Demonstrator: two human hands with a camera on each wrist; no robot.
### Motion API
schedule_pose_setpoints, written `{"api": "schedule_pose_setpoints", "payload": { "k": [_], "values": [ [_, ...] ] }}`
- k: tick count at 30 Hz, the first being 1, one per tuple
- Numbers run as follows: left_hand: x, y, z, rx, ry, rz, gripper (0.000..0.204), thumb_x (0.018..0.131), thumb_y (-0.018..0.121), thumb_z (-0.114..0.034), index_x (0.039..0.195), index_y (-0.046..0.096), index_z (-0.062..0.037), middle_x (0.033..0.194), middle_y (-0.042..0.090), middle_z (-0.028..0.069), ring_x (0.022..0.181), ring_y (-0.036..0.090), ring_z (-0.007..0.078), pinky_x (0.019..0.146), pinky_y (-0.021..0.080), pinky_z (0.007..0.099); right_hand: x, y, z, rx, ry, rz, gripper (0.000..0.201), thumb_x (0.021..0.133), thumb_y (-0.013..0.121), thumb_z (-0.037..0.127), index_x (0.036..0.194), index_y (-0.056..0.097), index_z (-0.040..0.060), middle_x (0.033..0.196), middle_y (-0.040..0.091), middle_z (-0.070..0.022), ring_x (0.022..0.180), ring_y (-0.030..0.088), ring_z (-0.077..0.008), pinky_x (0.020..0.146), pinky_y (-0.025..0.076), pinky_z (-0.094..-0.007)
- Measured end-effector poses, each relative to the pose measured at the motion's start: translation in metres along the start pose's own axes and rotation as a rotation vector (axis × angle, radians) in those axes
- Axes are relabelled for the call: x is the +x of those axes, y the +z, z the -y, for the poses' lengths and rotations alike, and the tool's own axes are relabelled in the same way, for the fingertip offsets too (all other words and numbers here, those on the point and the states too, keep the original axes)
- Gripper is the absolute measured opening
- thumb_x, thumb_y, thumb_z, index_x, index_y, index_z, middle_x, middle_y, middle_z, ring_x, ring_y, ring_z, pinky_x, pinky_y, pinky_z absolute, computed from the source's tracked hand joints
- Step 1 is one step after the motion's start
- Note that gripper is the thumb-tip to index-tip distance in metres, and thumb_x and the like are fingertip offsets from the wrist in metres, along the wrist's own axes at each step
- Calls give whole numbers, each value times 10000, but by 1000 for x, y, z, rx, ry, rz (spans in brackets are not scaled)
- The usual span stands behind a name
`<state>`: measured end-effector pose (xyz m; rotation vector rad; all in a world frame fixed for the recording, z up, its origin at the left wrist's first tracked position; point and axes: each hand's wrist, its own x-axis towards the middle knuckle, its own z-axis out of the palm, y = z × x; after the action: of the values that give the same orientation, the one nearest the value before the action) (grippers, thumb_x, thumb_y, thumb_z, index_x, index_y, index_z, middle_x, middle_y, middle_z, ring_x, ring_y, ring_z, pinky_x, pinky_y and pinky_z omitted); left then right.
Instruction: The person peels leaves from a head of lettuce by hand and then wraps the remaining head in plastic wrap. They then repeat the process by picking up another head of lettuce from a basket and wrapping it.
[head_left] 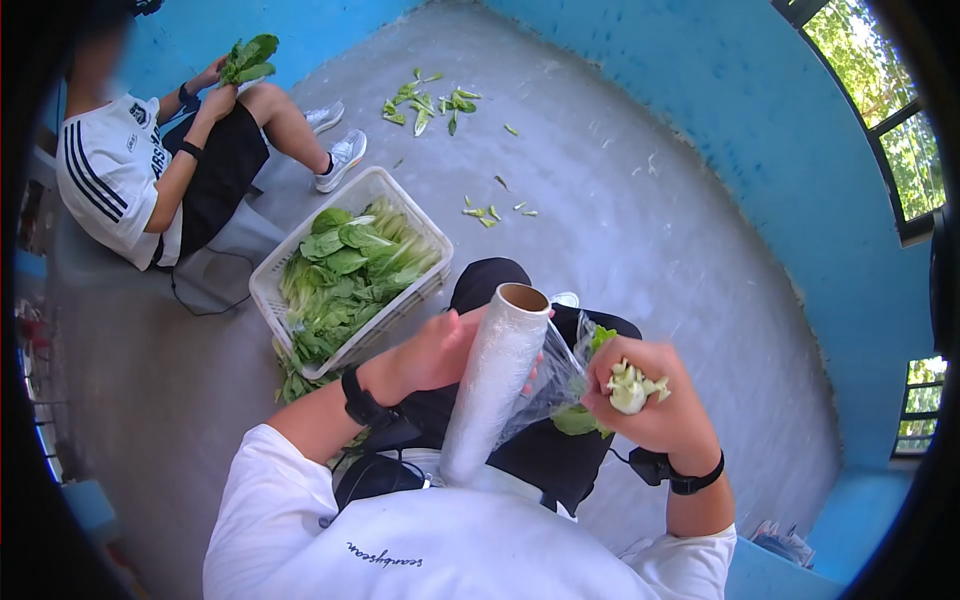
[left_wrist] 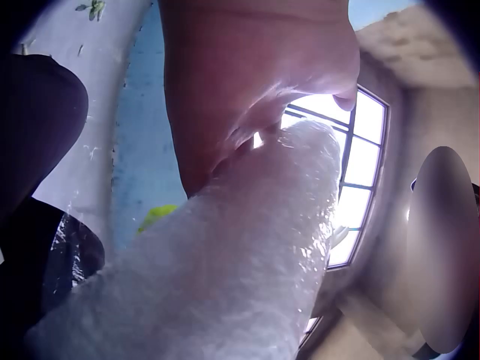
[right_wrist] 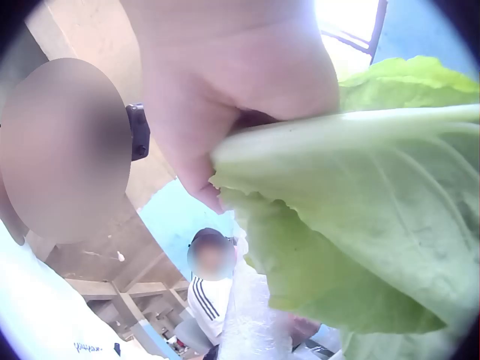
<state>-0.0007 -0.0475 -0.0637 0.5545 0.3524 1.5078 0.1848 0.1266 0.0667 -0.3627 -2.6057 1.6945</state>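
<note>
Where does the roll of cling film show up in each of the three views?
Head: the roll of cling film stands at centre, gripped by the left hand.
Left wrist: it fills the lower middle, under the palm.
Right wrist: only a strip of film shows at bottom centre.
Shared landmark: the leafy vegetable bunch in the right hand, also at and.

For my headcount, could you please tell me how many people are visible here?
2: the camera wearer, left hand on the wrap roll, right hand holding greens; a seated person beyond the crate.
</note>
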Motion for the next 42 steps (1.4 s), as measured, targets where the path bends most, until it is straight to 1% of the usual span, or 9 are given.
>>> {"api": "schedule_pose_setpoints", "payload": {
  "k": [3, 6, 9, 12, 18, 27, 33, 36, 42],
  "values": [
    [6, 5, 3, 138, 61, -28, 1011, 787, 790, -644, 1488, 324, -83, 1272, 566, 121, 1108, 635, 228, 945, 547, 409, -3, -2, 11, 19, -26, 31, 247, 766, 827, 51, 829, 588, 65, 770, 657, -41, 679, 627, -173, 637, 482, -292],
    [11, 11, 3, 395, 99, -196, 958, 760, 894, -461, 1456, 336, -110, 1261, 552, 95, 1106, 631, 214, 933, 557, 402, -7, -5, 20, 33, -36, 10, 268, 748, 842, 48, 823, 587, 73, 738, 640, -31, 632, 605, -173, 602, 465, -287],
    [14, 8, 2, 430, 86, -217, 945, 703, 912, -522, 1364, 381, -105, 1239, 523, 102, 1149, 608, 221, 940, 583, 462, -13, -11, 20, 14, -48, -30, 273, 742, 840, 30, 821, 584, 81, 733, 636, -26, 611, 594, -157, 583, 453, -273],
    [10, 8, -3, 243, 80, -194, 916, 745, 910, -441, 1403, 373, -98, 1218, 562, 91, 1108, 628, 202, 949, 565, 424, -21, -18, 14, 49, 7, -99, 271, 747, 823, 1, 823, 576, 85, 734, 637, -16, 615, 590, -126, 576, 446, -260],
    [5, -2, -8, 287, 128, -141, 913, 714, 927, -450, 1371, 397, -102, 1190, 580, 82, 1121, 629, 205, 946, 568, 421, -24, -29, 13, 24, 208, -243, 234, 776, 792, -29, 886, 602, 53, 796, 632, 18, 709, 563, -64, 652, 456, -237],
    [1, 7, -13, 349, 149, -204, 680, 819, 806, -223, 1352, 401, -109, 1229, 539, 84, 1179, 592, 211, 968, 567, 449, -21, -32, 6, -113, 334, -223, 213, 771, 851, 51, 882, 673, 15, 765, 682, -30, 701, 626, -97, 657, 497, -257],
    [1, 3, -12, 215, 212, -159, 739, 841, 794, -297, 1399, 340, -128, 1237, 512, 93, 1190, 579, 230, 978, 567, 495, -19, -38, -2, -171, 283, -261, 212, 774, 852, 90, 847, 668, 14, 705, 663, -43, 636, 613, -118, 619, 483, -262],
    [1, -1, -12, 264, 209, -176, 790, 801, 827, -470, 1348, 376, -123, 1179, 505, 105, 1133, 587, 254, 924, 597, 534, -20, -42, 1, -230, 285, -265, 205, 770, 848, 92, 824, 663, 21, 686, 655, -40, 621, 597, -116, 598, 468, -269],
    [3, 6, -9, 491, 341, -203, 807, 764, 870, -461, 1317, 408, -99, 1154, 518, 101, 1109, 587, 215, 883, 615, 476, -31, -43, 14, -81, 212, -209, 175, 756, 813, 37, 775, 640, 26, 665, 640, -34, 600, 600, -106, 563, 430, -257]
  ]
}}
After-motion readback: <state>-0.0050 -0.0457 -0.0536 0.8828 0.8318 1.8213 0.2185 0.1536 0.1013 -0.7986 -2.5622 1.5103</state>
